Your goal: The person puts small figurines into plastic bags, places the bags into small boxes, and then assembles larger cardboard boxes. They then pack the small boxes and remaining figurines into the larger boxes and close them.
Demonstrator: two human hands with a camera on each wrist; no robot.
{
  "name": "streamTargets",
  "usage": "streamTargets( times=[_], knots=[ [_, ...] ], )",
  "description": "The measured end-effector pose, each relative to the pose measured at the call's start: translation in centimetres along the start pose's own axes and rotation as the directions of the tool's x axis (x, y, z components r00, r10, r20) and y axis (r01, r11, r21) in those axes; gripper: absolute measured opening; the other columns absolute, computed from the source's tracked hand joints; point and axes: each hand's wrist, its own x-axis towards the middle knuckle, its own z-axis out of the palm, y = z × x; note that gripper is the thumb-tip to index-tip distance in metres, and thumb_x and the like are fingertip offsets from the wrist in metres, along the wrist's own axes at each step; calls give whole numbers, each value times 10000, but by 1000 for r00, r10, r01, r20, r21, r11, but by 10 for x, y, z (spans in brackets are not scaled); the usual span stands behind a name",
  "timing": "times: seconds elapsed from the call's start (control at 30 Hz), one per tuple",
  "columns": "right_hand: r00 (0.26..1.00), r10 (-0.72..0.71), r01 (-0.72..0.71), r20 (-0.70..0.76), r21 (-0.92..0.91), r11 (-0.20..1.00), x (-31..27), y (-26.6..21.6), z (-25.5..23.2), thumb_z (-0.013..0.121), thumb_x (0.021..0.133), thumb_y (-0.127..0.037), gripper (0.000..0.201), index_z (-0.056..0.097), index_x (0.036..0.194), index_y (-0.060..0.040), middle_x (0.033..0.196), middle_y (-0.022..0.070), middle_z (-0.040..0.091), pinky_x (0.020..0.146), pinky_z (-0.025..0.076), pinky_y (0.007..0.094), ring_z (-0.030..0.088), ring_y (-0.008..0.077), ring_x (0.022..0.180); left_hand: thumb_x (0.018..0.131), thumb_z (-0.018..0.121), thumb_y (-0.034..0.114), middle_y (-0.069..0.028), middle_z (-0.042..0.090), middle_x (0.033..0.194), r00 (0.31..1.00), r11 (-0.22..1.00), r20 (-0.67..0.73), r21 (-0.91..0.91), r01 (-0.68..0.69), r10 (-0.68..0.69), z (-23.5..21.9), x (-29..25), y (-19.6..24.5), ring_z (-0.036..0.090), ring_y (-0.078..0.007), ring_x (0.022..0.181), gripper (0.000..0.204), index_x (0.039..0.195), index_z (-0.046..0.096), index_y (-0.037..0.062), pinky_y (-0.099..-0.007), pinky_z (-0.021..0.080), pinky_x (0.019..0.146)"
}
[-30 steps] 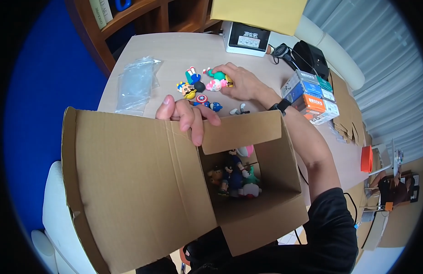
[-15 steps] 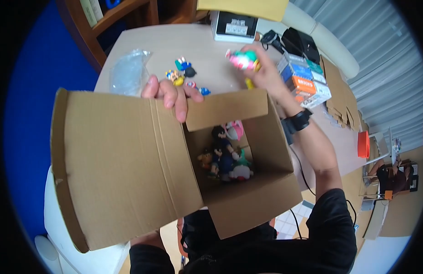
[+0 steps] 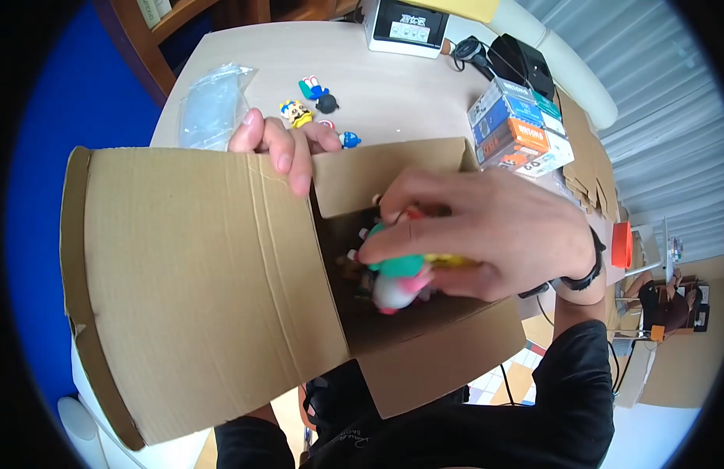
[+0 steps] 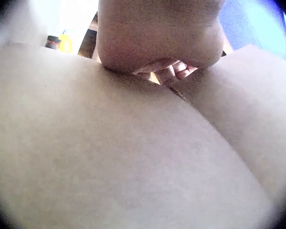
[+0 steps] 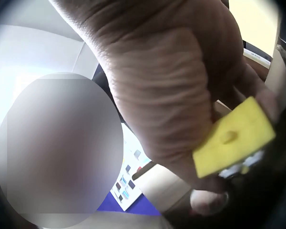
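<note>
My right hand (image 3: 487,227) reaches into the opening of a cardboard box (image 3: 190,289), gripping several small toy figures (image 3: 401,266) in green, pink and white. A flat yellow piece (image 5: 234,138) shows beside its fingers in the right wrist view. My left hand (image 3: 282,144) holds the box at its far edge, fingers curled over the cardboard; in the left wrist view skin and cardboard fill most of the frame. The figures deeper in the box are mostly hidden behind my right hand. On the table beyond lie a yellow-and-blue figure (image 3: 297,115) and a blue figure (image 3: 349,140).
Clear plastic bags (image 3: 213,105) lie at the table's left. A green-and-blue figure (image 3: 312,87) lies near a black round piece (image 3: 327,104). Stacked brick-toy boxes (image 3: 518,129) stand at the right, flattened cardboard (image 3: 588,168) beside them. A white boxy device (image 3: 407,27) stands at the back.
My right hand has lifted figures off the table, carried them back toward me and lowered them into the box opening. My left hand keeps its hold on the box edge.
</note>
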Motion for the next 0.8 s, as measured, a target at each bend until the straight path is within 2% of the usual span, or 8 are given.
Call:
streamTargets(
  times=[0.17, 0.37, 0.43, 0.5, 0.57, 0.6, 0.67, 0.8],
  knots=[
    [979, -205, 201, -20, 308, 930, 1, 24, -19, 757, 783, -129, 533, 601, 1286, -53, 1300, 133, 588, 679, 578, 266, 678, 232, 970, 1062, 131, 349, -63, 582, 634, 995, 998, -80, 8, 59, -58, 13, -3, 4, 525, -285, 1059, 605, 677, 545, 134, -415, 427, 1000],
    [933, -286, 17, 219, 766, 642, 6, 77, -39, 706, 835, -67, 450, 578, 1230, 105, 1217, 239, 627, 646, 591, 263, 719, 213, 810, 1056, 131, 323, -73, 557, 578, 992, 990, -124, 134, 43, -26, 17, -3, 5, 531, -283, 940, 590, 642, 504, 129, -398, 433, 937],
    [915, -343, 32, 213, 808, 588, 7, 82, -45, 656, 875, -67, 412, 581, 1264, 45, 974, 109, 713, 672, 510, 214, 673, 119, 817, 1053, 131, 313, -70, 549, 561, 992, 988, -127, 153, 35, -16, 18, -1, 6, 536, -273, 870, 583, 629, 490, 134, -389, 432, 908],
    [971, -163, 231, -173, 855, 464, 22, 108, -43, 676, 867, -93, 430, 578, 1269, 24, 955, 91, 701, 704, 506, 213, 659, 116, 850, 1047, 127, 298, -61, 543, 547, 992, 986, -126, 163, 33, -13, 19, 0, 6, 537, -256, 799, 574, 613, 469, 145, -375, 428, 871],
    [926, 133, 205, -353, 767, 607, 42, 136, -37, 712, 850, -141, 471, 571, 1286, -32, 1009, 90, 671, 764, 502, 226, 635, 132, 932, 1038, 127, 277, -42, 542, 534, 991, 992, -125, 123, -28, 44, 24, -1, 2, 526, -225, 720, 556, 601, 451, 160, -355, 415, 828],
    [879, 294, 34, -376, 663, 748, 61, 145, -31, 738, 836, -176, 505, 567, 1301, -78, 1073, 99, 646, 808, 500, 239, 617, 150, 997, 1033, 127, 266, -32, 542, 528, 990, 992, -122, 107, -62, 75, 25, -1, 1, 521, -209, 680, 548, 596, 442, 167, -344, 409, 806],
    [890, 185, -74, -417, 268, 961, 89, 178, -4, 799, 776, -233, 603, 561, 1328, -184, 1324, 172, 517, 931, 478, 309, 550, 236, 1172, 1026, 128, 251, -14, 542, 520, 996, 987, -44, 142, -71, 78, 25, 2, 5, 511, -184, 640, 534, 593, 433, 176, -329, 391, 772],
    [938, -20, 55, -346, 92, 994, 130, 192, 37, 870, 658, -310, 757, 552, 1339, -221, 1466, 228, 359, 1047, 408, 395, 427, 342, 1315, 1023, 136, 247, 2, 561, 527, 998, 985, -6, 162, -55, 57, 21, -1, 14, 504, -156, 590, 531, 588, 433, 179, -318, 378, 758]
  ],
)
